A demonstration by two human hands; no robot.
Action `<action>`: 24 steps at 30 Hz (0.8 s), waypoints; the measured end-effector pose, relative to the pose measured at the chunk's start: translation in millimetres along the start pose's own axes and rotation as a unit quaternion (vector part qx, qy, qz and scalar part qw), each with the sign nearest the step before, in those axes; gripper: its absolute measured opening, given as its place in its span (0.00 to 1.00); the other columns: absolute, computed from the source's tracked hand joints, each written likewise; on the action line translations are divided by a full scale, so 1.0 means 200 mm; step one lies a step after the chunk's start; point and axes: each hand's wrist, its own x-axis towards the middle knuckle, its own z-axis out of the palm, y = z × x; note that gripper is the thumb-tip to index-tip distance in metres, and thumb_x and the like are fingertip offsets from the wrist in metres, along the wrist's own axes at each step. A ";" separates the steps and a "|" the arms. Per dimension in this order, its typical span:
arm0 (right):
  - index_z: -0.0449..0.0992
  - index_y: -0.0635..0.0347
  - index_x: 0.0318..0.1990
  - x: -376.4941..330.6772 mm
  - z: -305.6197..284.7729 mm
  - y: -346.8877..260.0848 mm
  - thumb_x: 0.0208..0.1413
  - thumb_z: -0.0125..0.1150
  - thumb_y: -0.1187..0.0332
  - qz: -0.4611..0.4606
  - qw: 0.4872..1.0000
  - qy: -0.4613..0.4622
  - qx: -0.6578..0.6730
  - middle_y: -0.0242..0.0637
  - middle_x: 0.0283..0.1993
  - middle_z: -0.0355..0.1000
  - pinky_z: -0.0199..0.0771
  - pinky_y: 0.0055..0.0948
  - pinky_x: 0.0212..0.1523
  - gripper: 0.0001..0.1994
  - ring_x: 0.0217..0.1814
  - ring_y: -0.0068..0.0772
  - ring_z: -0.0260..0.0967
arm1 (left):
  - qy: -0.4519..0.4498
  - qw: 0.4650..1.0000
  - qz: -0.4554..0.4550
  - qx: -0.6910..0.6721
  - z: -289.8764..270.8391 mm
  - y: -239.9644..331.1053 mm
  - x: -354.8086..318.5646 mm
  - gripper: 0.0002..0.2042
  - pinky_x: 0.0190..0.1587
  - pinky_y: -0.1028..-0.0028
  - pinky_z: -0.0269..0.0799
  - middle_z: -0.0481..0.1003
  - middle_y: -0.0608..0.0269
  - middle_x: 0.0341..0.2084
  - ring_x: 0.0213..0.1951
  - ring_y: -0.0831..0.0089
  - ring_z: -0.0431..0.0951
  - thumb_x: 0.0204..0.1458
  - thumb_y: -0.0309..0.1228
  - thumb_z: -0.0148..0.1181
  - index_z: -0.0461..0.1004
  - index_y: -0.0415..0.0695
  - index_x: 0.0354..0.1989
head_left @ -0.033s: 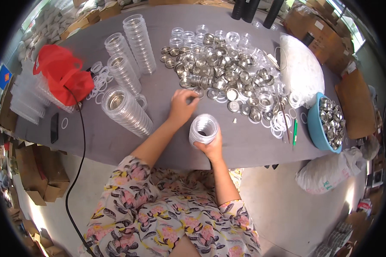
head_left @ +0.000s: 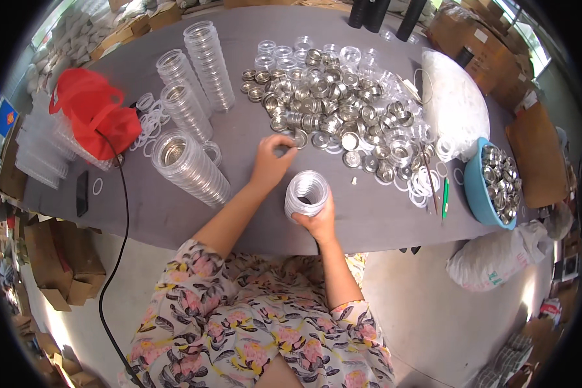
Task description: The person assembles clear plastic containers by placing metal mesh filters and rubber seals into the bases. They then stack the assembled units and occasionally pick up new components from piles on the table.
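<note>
My right hand (head_left: 317,223) is wrapped round a short stack of clear plastic round containers (head_left: 307,193), its open top facing up. To the left, my left hand (head_left: 275,157) hovers at the near edge of the heap, thumb and fingers pinched together. At those fingertips is a small round metal lid (head_left: 301,137), which the fingers seem to grip by its edge. Beyond lies a loose heap of silver lids and clear containers (head_left: 333,97). Left of my left arm leans a tall stack of clear containers (head_left: 191,169), with a metal lid showing in its top.
More clear stacks (head_left: 209,68) stand at the back left, near a red bag (head_left: 94,113), white rings (head_left: 150,123) and a phone (head_left: 82,193). On the right are a blue basin of lids (head_left: 477,184), a green pen (head_left: 445,197) and a white plastic bag (head_left: 452,103).
My left hand has shifted very slightly left, and the lid at its fingertips shows more clearly. The right hand and its stack look unmoved.
</note>
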 end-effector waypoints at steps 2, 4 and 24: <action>0.59 0.63 0.55 0.01 -0.01 0.01 0.23 0.76 0.74 -0.002 1.000 0.001 -0.006 0.39 0.51 0.66 0.64 0.31 0.55 0.44 0.53 0.32 0.64 | -0.034 0.993 -0.059 -0.101 -0.06 0.15 -0.05 0.07 0.50 0.64 0.59 0.74 0.65 0.32 0.42 0.65 0.69 0.39 0.23 0.58 0.75 0.47 0.29; 0.59 0.63 0.55 0.01 -0.01 0.01 0.24 0.76 0.74 -0.006 1.000 0.000 0.004 0.39 0.51 0.66 0.64 0.31 0.55 0.44 0.54 0.32 0.64 | -0.098 0.993 0.002 -0.060 -0.18 0.38 -0.08 0.08 0.52 0.62 0.57 0.73 0.67 0.32 0.43 0.66 0.69 0.40 0.24 0.59 0.75 0.48 0.31; 0.58 0.62 0.55 0.02 0.00 -0.02 0.29 0.76 0.70 -0.024 0.998 -0.012 0.056 0.40 0.51 0.66 0.65 0.32 0.54 0.42 0.54 0.32 0.64 | -0.302 0.904 0.205 0.222 -0.27 0.59 -0.20 0.05 0.62 0.44 0.39 0.73 0.68 0.38 0.57 0.64 0.63 0.47 0.31 0.58 0.75 0.48 0.33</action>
